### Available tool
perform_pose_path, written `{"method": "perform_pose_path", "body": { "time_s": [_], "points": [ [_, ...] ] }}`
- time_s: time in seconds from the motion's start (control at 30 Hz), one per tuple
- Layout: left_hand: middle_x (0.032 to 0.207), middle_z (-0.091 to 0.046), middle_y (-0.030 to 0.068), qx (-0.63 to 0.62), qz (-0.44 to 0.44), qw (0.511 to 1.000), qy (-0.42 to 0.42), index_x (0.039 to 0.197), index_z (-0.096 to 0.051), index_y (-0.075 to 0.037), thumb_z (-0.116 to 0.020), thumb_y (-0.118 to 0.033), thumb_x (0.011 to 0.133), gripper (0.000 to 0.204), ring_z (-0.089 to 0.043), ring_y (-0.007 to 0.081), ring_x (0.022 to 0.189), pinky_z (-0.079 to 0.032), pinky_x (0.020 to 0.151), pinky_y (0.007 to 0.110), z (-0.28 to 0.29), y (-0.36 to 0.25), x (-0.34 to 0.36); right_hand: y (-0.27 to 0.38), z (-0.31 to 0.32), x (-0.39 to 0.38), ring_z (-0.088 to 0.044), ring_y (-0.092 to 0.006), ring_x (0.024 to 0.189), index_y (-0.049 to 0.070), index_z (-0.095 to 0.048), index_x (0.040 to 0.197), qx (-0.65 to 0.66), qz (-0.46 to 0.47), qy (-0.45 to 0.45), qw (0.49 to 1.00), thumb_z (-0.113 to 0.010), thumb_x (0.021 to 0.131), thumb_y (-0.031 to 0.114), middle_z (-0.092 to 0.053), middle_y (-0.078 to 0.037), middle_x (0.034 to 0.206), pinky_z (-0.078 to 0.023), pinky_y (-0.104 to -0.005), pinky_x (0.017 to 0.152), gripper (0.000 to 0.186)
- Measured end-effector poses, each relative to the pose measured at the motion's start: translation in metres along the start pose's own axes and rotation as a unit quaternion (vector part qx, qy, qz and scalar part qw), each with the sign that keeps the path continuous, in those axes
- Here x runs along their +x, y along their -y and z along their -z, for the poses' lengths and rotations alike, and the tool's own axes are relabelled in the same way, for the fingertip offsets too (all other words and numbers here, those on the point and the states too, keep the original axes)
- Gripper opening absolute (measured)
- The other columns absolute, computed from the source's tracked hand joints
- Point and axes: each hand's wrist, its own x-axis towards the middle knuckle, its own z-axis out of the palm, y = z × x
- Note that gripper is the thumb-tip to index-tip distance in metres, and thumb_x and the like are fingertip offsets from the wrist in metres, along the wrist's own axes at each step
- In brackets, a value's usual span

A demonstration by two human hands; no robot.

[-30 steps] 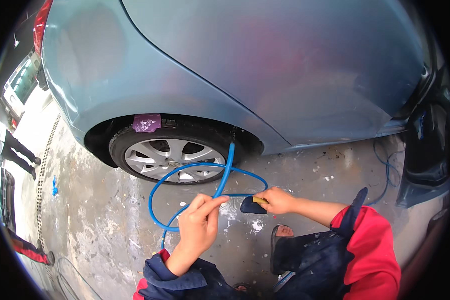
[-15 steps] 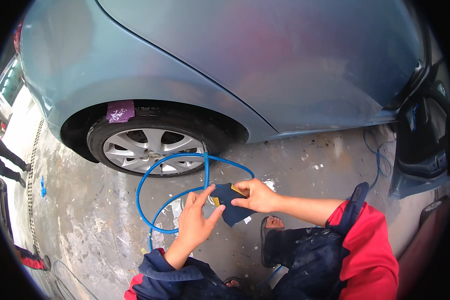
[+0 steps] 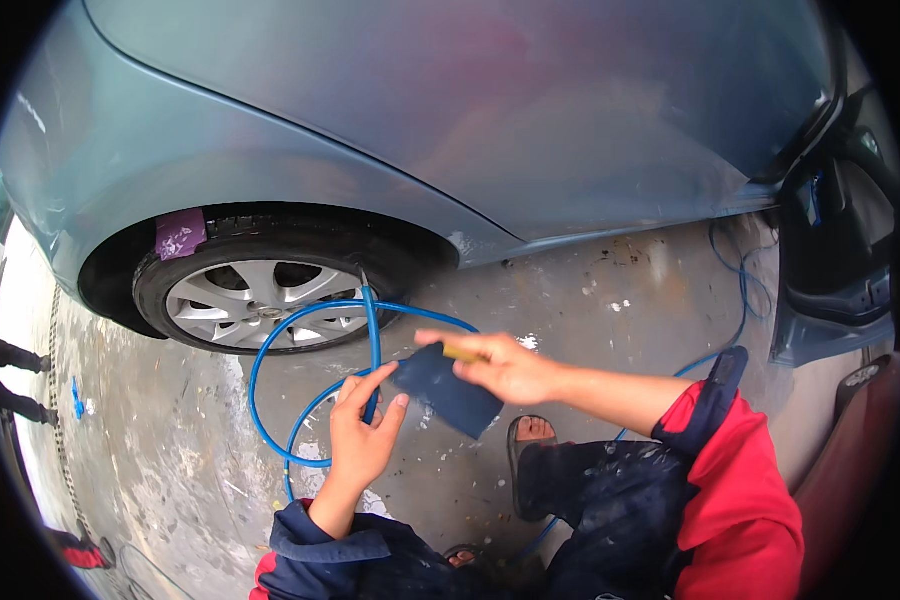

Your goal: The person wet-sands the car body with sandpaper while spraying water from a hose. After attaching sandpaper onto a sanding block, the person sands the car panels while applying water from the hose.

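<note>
My right hand, slightly blurred, grips a small yellow pad between thumb and fingers. Beneath these fingers hangs a dark blue-grey sheet that looks like sandpaper, spread fairly flat over the floor. At the sheet's left corner is my left hand, index finger and thumb stretched out and apart. Its index fingertip meets or nearly meets the corner; a firm grip does not show. A blue air hose loops behind the left hand, its metal end against the tyre of the car wheel.
The blue-grey car body fills the far side, its panel dull with reddish patches. A purple sheet lies on the tyre top. At right stand an open car door and more hose. Another person's legs show far left.
The dark sheet, folded around the yellow pad before, now lies spread out flatter. My left hand has drawn slightly left and its fingers have parted from the pad. The view has shifted right.
</note>
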Motion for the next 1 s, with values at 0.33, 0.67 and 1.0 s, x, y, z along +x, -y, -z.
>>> {"method": "perform_pose_path", "body": {
  "time_s": [0.33,0.67,1.0],
  "points": [
    [0.084,-0.059,0.0066,0.05,-0.078,0.996,-0.011,0.123,-0.08,-0.007,-0.071,0.006,0.092,0.034,-0.056,0.0173,0.077,-0.044,0.068,0.03,-0.001,-0.013,-0.009,0.073,0.115,0.007,-0.045,-0.0388,0.155,0.002,-0.055,0.156,-0.54,0.429,-0.457,0.561,-0.053,0.081,-0.007,-0.051,-0.023,0.162,-0.03,-0.0465,0.129,0.075],
    [0.085,-0.059,0.0058,0.079,-0.067,0.994,-0.033,0.121,-0.08,-0.005,-0.072,0.006,0.091,0.033,-0.055,0.0162,0.075,-0.043,0.067,0.029,-0.009,-0.029,-0.007,-0.013,0.111,0.079,-0.028,-0.0218,0.165,0.017,-0.044,0.167,-0.692,0.374,-0.374,0.492,-0.069,0.087,0.035,-0.037,-0.002,0.176,-0.007,-0.0504,0.136,0.085],
    [0.086,-0.059,0.0052,0.079,-0.068,0.993,-0.055,0.121,-0.08,-0.005,-0.073,0.005,0.09,0.033,-0.057,0.0158,0.076,-0.043,0.068,0.028,-0.001,-0.033,-0.011,-0.016,0.1,0.088,-0.037,-0.0181,0.161,0.023,-0.055,0.16,-0.634,0.401,-0.43,0.503,-0.072,0.086,0.03,-0.045,0.004,0.172,-0.006,-0.0555,0.135,0.076]
  ]
}}
